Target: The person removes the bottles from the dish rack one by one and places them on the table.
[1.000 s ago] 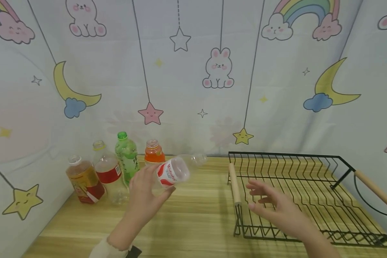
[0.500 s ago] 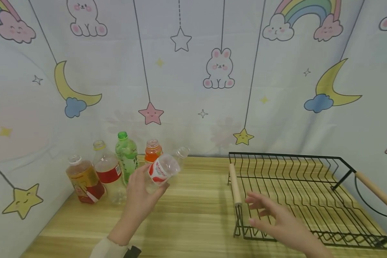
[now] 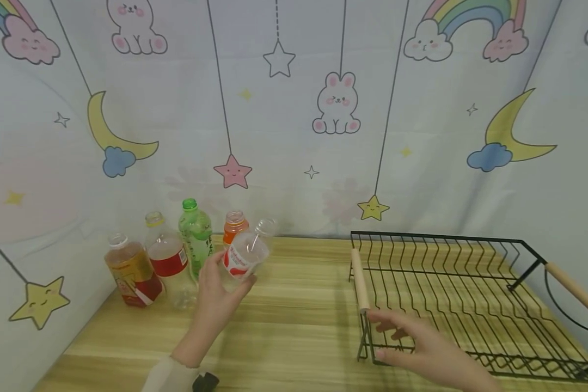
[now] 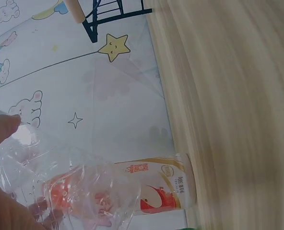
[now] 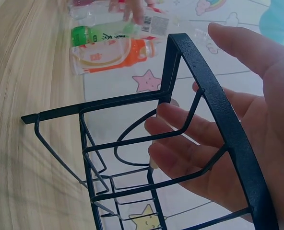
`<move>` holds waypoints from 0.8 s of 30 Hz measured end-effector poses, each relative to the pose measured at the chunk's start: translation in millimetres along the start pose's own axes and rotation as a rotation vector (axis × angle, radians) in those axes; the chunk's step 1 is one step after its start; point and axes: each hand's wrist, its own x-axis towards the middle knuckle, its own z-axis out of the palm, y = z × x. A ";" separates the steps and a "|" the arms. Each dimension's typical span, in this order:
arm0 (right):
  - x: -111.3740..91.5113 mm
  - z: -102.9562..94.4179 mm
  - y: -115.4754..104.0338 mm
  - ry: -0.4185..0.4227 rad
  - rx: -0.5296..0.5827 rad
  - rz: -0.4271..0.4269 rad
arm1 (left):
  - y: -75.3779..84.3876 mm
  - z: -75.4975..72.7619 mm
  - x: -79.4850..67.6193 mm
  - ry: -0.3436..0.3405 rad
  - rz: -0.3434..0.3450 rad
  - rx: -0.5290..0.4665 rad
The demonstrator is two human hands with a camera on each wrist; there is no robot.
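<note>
My left hand (image 3: 215, 305) grips a clear plastic bottle (image 3: 245, 251) with a red and white label, tilted so its neck points up and away to the back right. Close up, the left wrist view shows its see-through wall (image 4: 89, 187) in front of another bottle (image 4: 159, 189) with a white, gold and red label. At the near left corner of a black wire dish rack (image 3: 433, 236), my right hand (image 3: 421, 345) has its fingers loosely bent and holds nothing. In the right wrist view those fingers (image 5: 180, 160) show behind the rack's end wires.
Several bottles stand in a row at the left: an amber one (image 3: 132, 272), a clear one (image 3: 169, 264) with a red label, a green one (image 3: 196, 231) and an orange one (image 3: 235, 227). The rack has wooden handles (image 3: 359, 280). A patterned cloth (image 3: 294, 136) hangs behind the table.
My left hand has drawn the bottle to the left, closer to the row of bottles, and its neck points more upward. My right hand has shifted slightly lower at the rack corner.
</note>
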 end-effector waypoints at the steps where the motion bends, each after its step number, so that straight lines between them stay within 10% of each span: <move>1: -0.5 0.1 -0.2 -0.005 -0.003 0.000 | -0.6 0.7 0.3 -0.002 -0.015 -0.009; 24: -0.6 1.7 0.2 -0.136 0.012 0.057 | -25.0 -3.5 3.5 -0.075 -0.268 -0.169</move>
